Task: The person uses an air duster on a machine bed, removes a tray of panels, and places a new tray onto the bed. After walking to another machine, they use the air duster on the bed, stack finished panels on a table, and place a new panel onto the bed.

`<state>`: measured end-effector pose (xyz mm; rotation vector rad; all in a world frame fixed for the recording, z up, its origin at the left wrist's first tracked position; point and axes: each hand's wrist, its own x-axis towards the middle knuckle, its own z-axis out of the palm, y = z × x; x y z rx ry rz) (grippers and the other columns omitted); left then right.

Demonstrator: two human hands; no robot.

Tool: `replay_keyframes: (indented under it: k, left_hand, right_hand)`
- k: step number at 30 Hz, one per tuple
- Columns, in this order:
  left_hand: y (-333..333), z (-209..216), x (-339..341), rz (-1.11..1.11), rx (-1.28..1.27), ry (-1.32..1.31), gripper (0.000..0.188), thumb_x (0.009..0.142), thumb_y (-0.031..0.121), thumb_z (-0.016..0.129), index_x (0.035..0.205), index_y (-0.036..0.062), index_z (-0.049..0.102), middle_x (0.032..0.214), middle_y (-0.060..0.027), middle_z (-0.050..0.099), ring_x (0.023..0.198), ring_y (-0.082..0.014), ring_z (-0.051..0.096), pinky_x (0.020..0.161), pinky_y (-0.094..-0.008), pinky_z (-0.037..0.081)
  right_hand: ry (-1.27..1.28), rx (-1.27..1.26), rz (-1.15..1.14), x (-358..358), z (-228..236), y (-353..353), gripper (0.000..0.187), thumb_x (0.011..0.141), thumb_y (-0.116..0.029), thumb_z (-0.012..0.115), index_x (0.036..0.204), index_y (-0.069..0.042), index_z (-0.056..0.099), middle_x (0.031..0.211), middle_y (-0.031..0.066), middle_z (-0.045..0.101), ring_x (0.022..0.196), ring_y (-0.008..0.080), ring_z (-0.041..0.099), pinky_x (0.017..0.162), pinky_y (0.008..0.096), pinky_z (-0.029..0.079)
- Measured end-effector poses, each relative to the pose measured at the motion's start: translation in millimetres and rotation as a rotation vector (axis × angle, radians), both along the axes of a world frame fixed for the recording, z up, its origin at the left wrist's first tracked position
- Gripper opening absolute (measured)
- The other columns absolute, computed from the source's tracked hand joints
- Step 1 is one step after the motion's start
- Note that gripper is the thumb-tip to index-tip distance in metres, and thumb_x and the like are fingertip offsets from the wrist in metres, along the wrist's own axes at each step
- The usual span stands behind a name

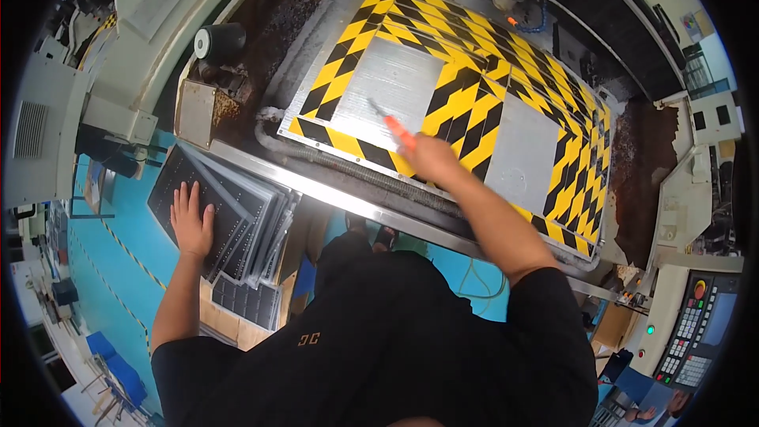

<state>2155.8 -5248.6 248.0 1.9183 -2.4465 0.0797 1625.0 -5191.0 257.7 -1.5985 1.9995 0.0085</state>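
Note:
My right hand [433, 161] is closed round the orange handle of a slim tool [398, 131] with a narrow grey tip. It holds the tool above the near edge of a machine bed, its tip over a bare silver metal rectangle [387, 79]. Yellow-and-black striped tape [462, 115] surrounds this rectangle and a second bare one [522, 154] to the right. My left hand [191, 225] lies flat, fingers spread, on a stack of black perforated panels [225, 205] with grey edges. The tool's exact kind is hard to make out.
A bright metal rail [340, 196] runs along the machine's front. Cardboard and wood [229, 312] sit beneath the panel stack. A control panel [696, 332] with keys and a red knob stands at lower right. A dark cylinder [221, 42] is mounted at upper left.

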Motion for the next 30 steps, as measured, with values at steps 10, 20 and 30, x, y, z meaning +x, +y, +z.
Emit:
replay_keyframes:
  k: [10, 20, 30]
  left_hand:
    - [-3.4, 2.8, -3.5, -0.019, -0.022, 0.019, 0.06, 0.097, 0.039, 0.05, 0.152, 0.0186, 0.037, 0.16, -0.0127, 0.029, 0.149, -0.0344, 0.022, 0.12, -0.0529, 0.016]
    - [-4.5, -1.7, -0.6, -0.029, -0.016, 0.002, 0.061, 0.098, 0.041, 0.048, 0.153, 0.0189, 0.035, 0.161, -0.0122, 0.027, 0.15, -0.0338, 0.021, 0.12, -0.053, 0.016]
    - [-5.8, -8.2, 3.9, -0.059, -0.017, 0.024, 0.059, 0.099, 0.04, 0.047, 0.153, 0.0184, 0.036, 0.161, -0.0134, 0.028, 0.15, -0.0345, 0.022, 0.119, -0.0514, 0.016]
  right_hand:
    - [-0.07, -0.135, -0.453, -66.0, -27.2, -35.0, 0.055, 0.093, -0.048, 0.058, 0.109, 0.004, 0.064, 0.1, 0.0268, 0.069, 0.098, 0.0417, 0.067, 0.083, 0.0476, 0.051]
    - [0.104, -0.138, -0.417, -51.5, 34.2, 93.8, 0.042, 0.094, -0.042, 0.061, 0.095, 0.0, 0.063, 0.091, 0.0238, 0.069, 0.09, 0.0437, 0.066, 0.079, 0.0492, 0.051]
    - [0.102, -0.123, -0.059, 6.6, 105.6, 183.9, 0.032, 0.09, -0.034, 0.066, 0.097, -0.003, 0.064, 0.093, 0.02, 0.068, 0.09, 0.0386, 0.066, 0.079, 0.0462, 0.052]
